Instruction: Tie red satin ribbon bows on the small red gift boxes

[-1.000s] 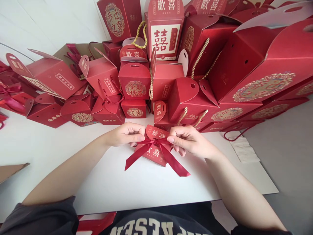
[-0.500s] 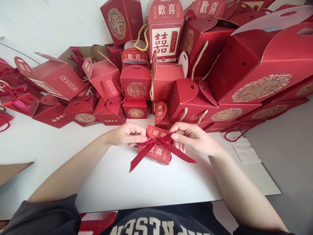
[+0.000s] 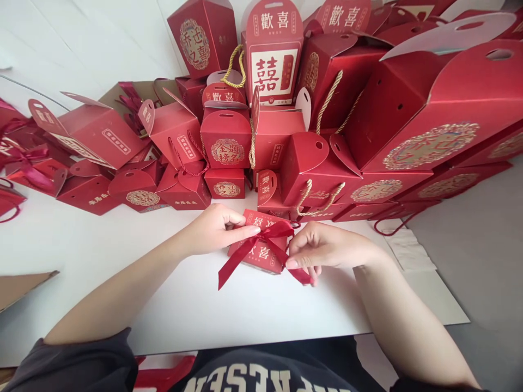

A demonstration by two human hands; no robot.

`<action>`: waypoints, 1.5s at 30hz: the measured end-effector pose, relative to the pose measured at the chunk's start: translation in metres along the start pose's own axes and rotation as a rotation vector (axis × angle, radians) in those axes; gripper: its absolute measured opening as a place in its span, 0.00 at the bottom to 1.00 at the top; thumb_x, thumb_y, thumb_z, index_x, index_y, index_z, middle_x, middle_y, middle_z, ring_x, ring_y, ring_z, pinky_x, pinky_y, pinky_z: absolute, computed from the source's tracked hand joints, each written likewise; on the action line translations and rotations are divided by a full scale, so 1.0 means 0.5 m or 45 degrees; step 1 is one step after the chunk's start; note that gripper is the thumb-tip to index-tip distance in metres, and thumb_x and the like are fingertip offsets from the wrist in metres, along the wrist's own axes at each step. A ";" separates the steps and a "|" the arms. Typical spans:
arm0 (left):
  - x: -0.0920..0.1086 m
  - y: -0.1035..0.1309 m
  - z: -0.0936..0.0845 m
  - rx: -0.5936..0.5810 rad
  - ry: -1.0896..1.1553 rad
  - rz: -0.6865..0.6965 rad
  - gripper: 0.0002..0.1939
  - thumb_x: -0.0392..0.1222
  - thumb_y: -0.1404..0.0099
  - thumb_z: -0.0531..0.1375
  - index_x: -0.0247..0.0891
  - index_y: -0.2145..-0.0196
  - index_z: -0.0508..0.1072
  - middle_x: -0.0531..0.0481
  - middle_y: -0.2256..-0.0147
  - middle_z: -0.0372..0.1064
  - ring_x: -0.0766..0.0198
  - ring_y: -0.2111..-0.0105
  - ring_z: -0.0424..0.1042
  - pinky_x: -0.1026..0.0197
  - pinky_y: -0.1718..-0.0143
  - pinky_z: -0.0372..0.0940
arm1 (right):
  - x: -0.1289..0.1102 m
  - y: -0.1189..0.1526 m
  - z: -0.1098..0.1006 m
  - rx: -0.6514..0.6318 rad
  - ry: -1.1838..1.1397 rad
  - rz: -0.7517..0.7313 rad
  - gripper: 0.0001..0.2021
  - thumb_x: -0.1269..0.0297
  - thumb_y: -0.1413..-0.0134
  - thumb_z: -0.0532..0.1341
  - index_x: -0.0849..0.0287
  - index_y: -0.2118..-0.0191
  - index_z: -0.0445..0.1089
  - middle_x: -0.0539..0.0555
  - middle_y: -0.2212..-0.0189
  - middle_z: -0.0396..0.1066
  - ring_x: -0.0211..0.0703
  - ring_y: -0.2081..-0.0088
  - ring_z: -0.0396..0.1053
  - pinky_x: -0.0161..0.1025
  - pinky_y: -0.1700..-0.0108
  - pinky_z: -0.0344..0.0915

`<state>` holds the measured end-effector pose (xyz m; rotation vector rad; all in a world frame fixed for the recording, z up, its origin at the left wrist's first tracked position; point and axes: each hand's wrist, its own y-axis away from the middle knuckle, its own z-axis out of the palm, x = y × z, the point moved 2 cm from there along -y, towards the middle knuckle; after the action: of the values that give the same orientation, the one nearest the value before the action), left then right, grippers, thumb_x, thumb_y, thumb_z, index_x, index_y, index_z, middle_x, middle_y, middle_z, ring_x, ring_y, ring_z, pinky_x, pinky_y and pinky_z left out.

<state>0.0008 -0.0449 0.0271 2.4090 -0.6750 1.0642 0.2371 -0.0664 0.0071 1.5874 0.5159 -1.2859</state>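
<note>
A small red gift box (image 3: 261, 257) with pale lettering stands on the white table (image 3: 183, 305) in front of me. Across its top lies a dark red ribbon (image 3: 239, 261) tied in a bow, one tail hanging to the front left. My left hand (image 3: 218, 231) comes from the left, its thumb pressed on the bow near the knot; its other fingers are partly hidden. On the right, my right hand (image 3: 322, 250) pinches the right ribbon tail between thumb and fingers, just beside the box.
Red gift boxes, some with gold rope handles, are stacked behind; a large one (image 3: 433, 109) rises at the right. White paper (image 3: 408, 250) lies at the table's right. A brown cardboard piece (image 3: 24, 288) sits at the left edge.
My right hand has let go of the bow's right loop and moved down to the right tail. My left thumb has shifted from the left loop in toward the knot.
</note>
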 end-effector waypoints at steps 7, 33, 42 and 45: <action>-0.009 -0.004 0.003 0.068 -0.053 -0.065 0.30 0.56 0.36 0.59 0.37 0.81 0.47 0.58 0.80 0.40 0.73 0.79 0.44 0.64 0.78 0.42 | 0.011 -0.010 0.006 -0.113 0.003 -0.002 0.13 0.60 0.44 0.65 0.62 0.75 0.69 0.49 0.80 0.71 0.35 0.79 0.71 0.30 0.76 0.67; 0.021 0.155 -0.046 0.470 -0.703 -0.336 0.54 0.67 0.51 0.67 0.47 0.33 0.52 0.39 0.37 0.57 0.36 0.39 0.60 0.39 0.41 0.59 | 0.048 -0.066 0.049 -0.216 0.617 -0.096 0.30 0.59 0.45 0.64 0.50 0.36 0.61 0.53 0.59 0.77 0.41 0.61 0.72 0.35 0.61 0.66; -0.091 0.161 -0.067 0.213 -0.239 -0.200 0.52 0.57 0.44 0.67 0.48 0.31 0.44 0.41 0.31 0.46 0.47 0.34 0.55 0.45 0.35 0.57 | 0.063 -0.071 0.044 -0.162 0.576 -0.031 0.24 0.57 0.44 0.63 0.55 0.42 0.68 0.54 0.62 0.75 0.40 0.66 0.71 0.33 0.67 0.63; -0.092 0.172 -0.083 0.245 -0.229 -0.145 0.48 0.55 0.48 0.70 0.43 0.36 0.54 0.40 0.37 0.57 0.48 0.40 0.64 0.47 0.40 0.64 | 0.069 -0.076 0.045 -0.176 0.527 -0.031 0.23 0.58 0.43 0.62 0.57 0.42 0.68 0.54 0.64 0.75 0.39 0.67 0.71 0.33 0.67 0.64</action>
<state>-0.0994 -0.0785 0.0329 2.6977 -0.5049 0.9115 0.2077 -0.0787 -0.0389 1.7383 0.8636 -0.9157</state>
